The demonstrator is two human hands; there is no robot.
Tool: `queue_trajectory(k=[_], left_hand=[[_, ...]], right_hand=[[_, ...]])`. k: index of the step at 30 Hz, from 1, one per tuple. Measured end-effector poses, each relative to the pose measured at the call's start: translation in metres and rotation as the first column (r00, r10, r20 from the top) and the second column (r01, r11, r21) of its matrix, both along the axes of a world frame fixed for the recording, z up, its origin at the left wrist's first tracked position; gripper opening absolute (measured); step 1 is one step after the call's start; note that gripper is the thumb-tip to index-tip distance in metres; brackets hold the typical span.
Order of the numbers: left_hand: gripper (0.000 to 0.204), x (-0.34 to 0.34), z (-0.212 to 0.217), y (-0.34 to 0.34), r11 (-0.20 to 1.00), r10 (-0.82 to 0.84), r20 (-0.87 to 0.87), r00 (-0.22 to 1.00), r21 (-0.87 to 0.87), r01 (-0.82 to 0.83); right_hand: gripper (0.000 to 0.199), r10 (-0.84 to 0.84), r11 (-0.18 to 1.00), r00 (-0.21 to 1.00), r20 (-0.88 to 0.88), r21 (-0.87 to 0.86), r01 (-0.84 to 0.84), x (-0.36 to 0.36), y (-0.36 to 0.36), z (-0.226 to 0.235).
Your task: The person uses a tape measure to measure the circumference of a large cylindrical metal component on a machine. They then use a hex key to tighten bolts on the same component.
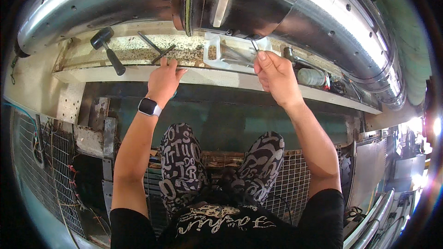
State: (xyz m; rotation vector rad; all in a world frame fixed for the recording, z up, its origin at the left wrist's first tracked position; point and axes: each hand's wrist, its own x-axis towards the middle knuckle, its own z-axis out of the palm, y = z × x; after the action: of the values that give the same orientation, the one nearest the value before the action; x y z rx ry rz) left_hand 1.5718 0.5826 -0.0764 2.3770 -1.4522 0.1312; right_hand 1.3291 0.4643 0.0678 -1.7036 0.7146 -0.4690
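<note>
My right hand (276, 74) is closed, thumb on top, around a thin metal rod (254, 44) that reaches up to the underside of the big shiny metal cylinder (244, 4). Whether its tip sits in a hole there I cannot tell. My left hand (164, 79) rests at the ledge with fingers and thumb apart. Its fingertips are at the crossbar of a dark T-handle wrench (154, 46) lying in the trough. Left of that wrench lies a black mallet (109, 50), its handle over the ledge.
A translucent plastic container (213, 51) holding metal tools stands under the cylinder. To its right are a hammer-like tool (289, 54) and a clear bottle (312, 77). The pale ledge (221, 76) runs across before me. Wire mesh (295, 175) lies below my knees.
</note>
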Motion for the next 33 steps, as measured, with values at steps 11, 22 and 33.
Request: queue_trajectory(k=[11, 22, 33], left_hand=[[0.034, -0.009, 0.003, 0.001, 0.998, -0.021, -0.046, 0.999, -0.055, 0.019], [0.031, -0.008, 0.001, -0.008, 0.997, 0.018, -0.015, 1.0, -0.076, -0.019], [0.032, -0.019, -0.006, -0.01, 0.992, 0.038, -0.066, 0.997, -0.114, -0.045]], right_hand=[[0.055, 0.133, 0.883, 0.932, 0.337, 0.387, -0.267, -0.006, -0.012, -0.036], [0.071, -0.127, 0.736, 0.756, 0.642, 0.572, -0.361, 0.055, 0.042, -0.048], [0.059, -0.174, 0.705, 0.673, 0.719, 0.568, -0.424, 0.06, 0.053, -0.05]])
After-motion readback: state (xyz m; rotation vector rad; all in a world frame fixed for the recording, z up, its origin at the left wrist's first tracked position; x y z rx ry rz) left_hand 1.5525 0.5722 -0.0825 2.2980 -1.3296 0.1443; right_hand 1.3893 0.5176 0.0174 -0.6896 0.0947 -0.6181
